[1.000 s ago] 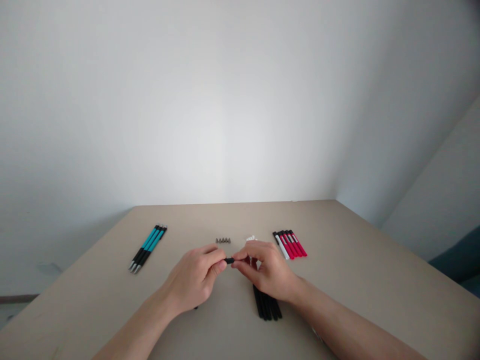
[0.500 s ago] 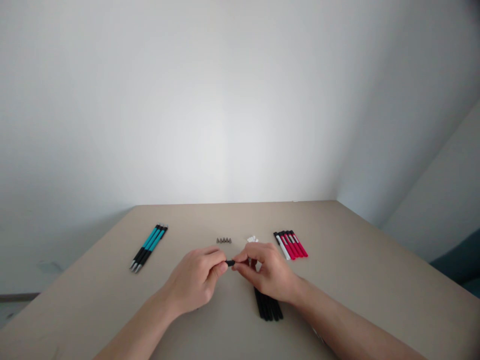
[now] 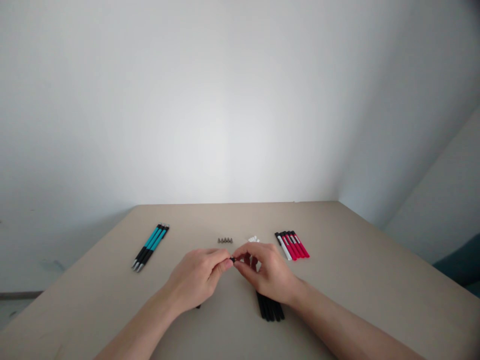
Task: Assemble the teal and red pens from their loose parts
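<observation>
Over the middle of the table, my left hand (image 3: 200,276) is closed, its thumb and forefinger pinching a small black pen part (image 3: 232,259). Most of that part is covered by the fingers. My right hand (image 3: 268,270) meets it from the other side, thumb and forefinger closed at the same dark tip. A short dark end (image 3: 198,306) shows below the left hand; whether it belongs to the held piece I cannot tell. Several black pen tubes (image 3: 270,307) lie side by side under the right hand, their upper ends hidden.
Small metal cone tips (image 3: 225,240) stand in a row beyond the hands, beside small white pieces (image 3: 254,239). Three blue-and-black pens (image 3: 150,247) lie at the left. Red barrels with black tops (image 3: 296,245) and a white one (image 3: 285,247) lie at the right. A wall rises behind.
The fingertips of both hands have come closer together, so less of the black pen part shows between them. A dark end now shows more clearly below the left hand.
</observation>
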Demonstrator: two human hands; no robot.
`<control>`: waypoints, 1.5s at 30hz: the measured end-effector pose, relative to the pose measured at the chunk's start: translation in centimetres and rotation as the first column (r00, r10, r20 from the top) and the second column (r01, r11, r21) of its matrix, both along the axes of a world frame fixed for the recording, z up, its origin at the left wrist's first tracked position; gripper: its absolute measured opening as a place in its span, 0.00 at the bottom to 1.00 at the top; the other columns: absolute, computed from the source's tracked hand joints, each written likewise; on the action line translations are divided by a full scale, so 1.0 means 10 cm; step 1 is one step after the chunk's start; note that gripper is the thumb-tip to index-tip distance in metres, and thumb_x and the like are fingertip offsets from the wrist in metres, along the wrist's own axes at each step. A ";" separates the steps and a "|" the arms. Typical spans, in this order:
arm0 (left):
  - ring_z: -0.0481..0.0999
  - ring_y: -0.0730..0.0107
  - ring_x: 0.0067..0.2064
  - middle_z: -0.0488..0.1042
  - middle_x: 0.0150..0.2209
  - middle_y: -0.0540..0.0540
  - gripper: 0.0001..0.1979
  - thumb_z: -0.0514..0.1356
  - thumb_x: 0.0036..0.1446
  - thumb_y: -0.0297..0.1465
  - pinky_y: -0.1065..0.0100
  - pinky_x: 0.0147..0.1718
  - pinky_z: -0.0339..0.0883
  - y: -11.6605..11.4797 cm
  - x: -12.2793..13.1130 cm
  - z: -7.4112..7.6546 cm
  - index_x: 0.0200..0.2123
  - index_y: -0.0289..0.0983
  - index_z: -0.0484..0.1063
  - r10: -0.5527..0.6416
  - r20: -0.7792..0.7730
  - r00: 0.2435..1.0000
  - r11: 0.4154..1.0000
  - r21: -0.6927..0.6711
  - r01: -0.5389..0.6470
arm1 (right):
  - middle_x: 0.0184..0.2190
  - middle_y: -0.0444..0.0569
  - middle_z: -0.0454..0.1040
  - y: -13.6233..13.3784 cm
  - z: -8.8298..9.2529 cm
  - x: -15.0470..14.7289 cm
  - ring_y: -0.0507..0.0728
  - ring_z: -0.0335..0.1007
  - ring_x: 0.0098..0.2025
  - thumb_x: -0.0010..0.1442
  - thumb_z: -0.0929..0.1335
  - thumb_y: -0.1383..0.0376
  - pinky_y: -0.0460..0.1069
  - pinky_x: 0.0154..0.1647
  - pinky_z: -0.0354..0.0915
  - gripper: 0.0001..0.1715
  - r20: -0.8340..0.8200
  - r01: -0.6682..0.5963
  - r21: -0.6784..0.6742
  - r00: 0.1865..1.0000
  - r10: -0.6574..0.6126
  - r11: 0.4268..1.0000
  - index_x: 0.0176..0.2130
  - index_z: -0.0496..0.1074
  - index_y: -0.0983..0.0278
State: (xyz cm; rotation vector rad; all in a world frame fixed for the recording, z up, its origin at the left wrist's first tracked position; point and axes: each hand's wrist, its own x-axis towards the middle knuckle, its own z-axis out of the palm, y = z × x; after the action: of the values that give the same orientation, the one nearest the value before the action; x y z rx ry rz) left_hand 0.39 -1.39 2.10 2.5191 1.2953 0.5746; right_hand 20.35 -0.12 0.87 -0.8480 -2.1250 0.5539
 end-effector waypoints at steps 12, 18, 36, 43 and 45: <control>0.67 0.70 0.28 0.66 0.24 0.51 0.17 0.44 0.67 0.34 0.71 0.28 0.54 0.04 0.01 -0.05 0.26 0.38 0.61 -0.021 0.030 0.999 1.000 0.004 0.021 | 0.25 0.45 0.73 0.00 0.01 0.01 0.50 0.67 0.25 0.58 0.66 0.69 0.44 0.29 0.63 0.06 -0.012 -0.022 -0.003 1.000 0.022 1.000 0.36 0.74 0.65; 0.66 0.71 0.27 0.65 0.24 0.51 0.17 0.43 0.67 0.34 0.71 0.27 0.53 0.03 0.02 -0.04 0.25 0.38 0.59 -0.021 0.037 0.999 1.000 -0.007 0.021 | 0.27 0.45 0.75 0.01 0.00 0.01 0.50 0.67 0.25 0.58 0.66 0.69 0.43 0.30 0.63 0.06 -0.008 -0.034 0.005 0.999 0.034 0.999 0.37 0.74 0.65; 0.70 0.69 0.33 0.71 0.32 0.47 0.08 0.52 0.60 0.32 0.71 0.31 0.62 -0.01 -0.04 0.02 0.36 0.37 0.70 0.006 0.095 0.995 0.998 0.063 -0.012 | 0.27 0.45 0.72 0.01 0.01 0.02 0.51 0.66 0.26 0.60 0.65 0.68 0.45 0.30 0.62 0.04 0.009 0.031 0.048 0.999 -0.032 0.998 0.37 0.70 0.64; 0.74 0.69 0.32 0.77 0.33 0.48 0.11 0.53 0.62 0.33 0.72 0.30 0.65 0.05 -0.08 -0.05 0.43 0.41 0.74 0.068 0.031 0.997 0.994 0.088 -0.070 | 0.26 0.44 0.72 0.02 0.01 0.02 0.50 0.65 0.25 0.60 0.65 0.68 0.45 0.28 0.61 0.03 -0.002 0.098 0.048 0.995 -0.098 0.994 0.35 0.70 0.64; 0.77 0.67 0.35 0.79 0.36 0.46 0.12 0.53 0.62 0.34 0.71 0.34 0.67 0.07 -0.08 -0.07 0.44 0.41 0.75 0.063 0.053 0.997 0.994 0.089 -0.068 | 0.26 0.44 0.72 0.02 0.01 0.02 0.50 0.66 0.25 0.60 0.65 0.67 0.44 0.28 0.62 0.03 -0.010 0.095 0.040 0.995 -0.095 0.995 0.35 0.70 0.64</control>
State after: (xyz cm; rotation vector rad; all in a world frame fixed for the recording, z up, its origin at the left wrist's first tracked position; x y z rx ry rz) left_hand -0.44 -0.73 1.38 2.5242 1.3678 0.7216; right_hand 20.59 0.05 0.97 -0.9175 -2.0695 0.4628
